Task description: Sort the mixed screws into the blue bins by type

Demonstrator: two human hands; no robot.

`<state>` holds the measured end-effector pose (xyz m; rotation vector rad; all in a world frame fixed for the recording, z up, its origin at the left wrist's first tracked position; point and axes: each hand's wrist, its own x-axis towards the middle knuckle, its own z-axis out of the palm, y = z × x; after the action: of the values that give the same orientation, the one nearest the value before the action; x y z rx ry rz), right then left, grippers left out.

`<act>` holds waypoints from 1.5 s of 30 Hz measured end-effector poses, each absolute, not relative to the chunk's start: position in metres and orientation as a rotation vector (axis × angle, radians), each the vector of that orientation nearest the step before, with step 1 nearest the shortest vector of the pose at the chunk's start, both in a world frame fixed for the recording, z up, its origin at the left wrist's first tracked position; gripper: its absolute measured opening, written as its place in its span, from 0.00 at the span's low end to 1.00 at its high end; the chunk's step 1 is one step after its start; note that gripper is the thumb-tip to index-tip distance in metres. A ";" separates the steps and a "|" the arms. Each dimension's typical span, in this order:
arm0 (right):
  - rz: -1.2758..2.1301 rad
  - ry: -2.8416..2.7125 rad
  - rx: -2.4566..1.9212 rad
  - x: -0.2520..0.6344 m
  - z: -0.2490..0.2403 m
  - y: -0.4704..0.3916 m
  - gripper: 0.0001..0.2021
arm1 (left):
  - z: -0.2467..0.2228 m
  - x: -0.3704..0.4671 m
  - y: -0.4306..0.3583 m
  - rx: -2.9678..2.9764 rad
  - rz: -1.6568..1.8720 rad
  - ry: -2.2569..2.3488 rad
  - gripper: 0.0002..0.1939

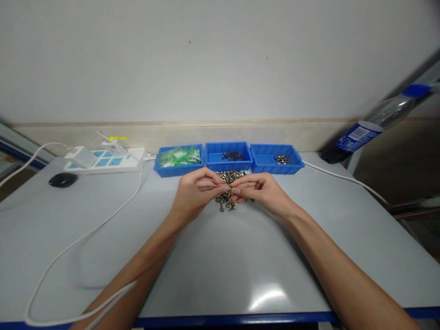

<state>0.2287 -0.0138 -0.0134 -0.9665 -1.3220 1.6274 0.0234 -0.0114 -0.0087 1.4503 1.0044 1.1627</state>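
My left hand (201,189) and my right hand (257,190) meet fingertip to fingertip in the middle of the table. Both are closed in a pinch, and whatever sits between the fingertips is too small to make out. Just beneath and behind them lies a pile of small metal screws (225,201), partly covered by my fingers. Behind the pile stand three blue bins in a row. Green plastic packets (180,156) fill the left bin (177,171). Dark screws (233,156) lie in the middle bin (215,160), and shiny small metal parts (282,159) in the right bin (266,166).
A white power strip (134,161) with plugs stands at the back left, near a black computer mouse (63,180). A white cable (92,231) loops over the left side and across my left forearm. A dark drink bottle (360,133) leans at the back right.
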 end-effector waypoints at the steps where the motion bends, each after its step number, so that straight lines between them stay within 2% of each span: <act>1: 1.634 -1.293 -0.954 0.229 -0.014 -0.014 0.11 | -0.009 0.024 -0.011 1.450 1.162 1.002 0.14; 6: 1.573 -1.154 -0.961 0.226 -0.016 -0.012 0.12 | -0.005 0.015 -0.008 1.796 1.100 1.019 0.10; 10: 1.192 -0.925 -1.012 0.229 -0.017 -0.005 0.12 | -0.003 -0.002 -0.002 2.368 0.835 0.996 0.07; 13: 0.866 -0.772 -1.032 0.235 -0.020 0.002 0.12 | -0.007 -0.010 0.003 2.501 0.625 0.990 0.07; 16: 0.741 -0.748 -1.060 0.241 -0.022 0.005 0.14 | -0.012 -0.011 0.005 2.505 0.537 1.040 0.07; 24: 0.800 -0.867 -1.088 0.238 -0.020 0.001 0.13 | -0.015 -0.006 0.003 2.511 0.582 1.073 0.09; 30: 0.804 -0.950 -1.102 0.235 -0.018 -0.002 0.13 | -0.017 -0.006 0.002 2.522 0.594 1.078 0.15; 37: 0.842 -0.990 -1.115 0.230 -0.016 -0.004 0.11 | -0.013 -0.006 0.002 2.473 0.747 1.063 0.13; 43: 0.977 -1.145 -1.093 0.226 -0.015 -0.008 0.10 | -0.004 0.005 -0.003 2.240 1.030 1.032 0.05; 45: 1.014 -1.241 -1.098 0.226 -0.016 -0.009 0.10 | -0.004 0.008 -0.005 2.107 1.104 1.021 0.05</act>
<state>0.2260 -0.0093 -0.0156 -1.0982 -1.2410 1.0142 0.0081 -0.0052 -0.0036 2.1074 1.0206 1.1040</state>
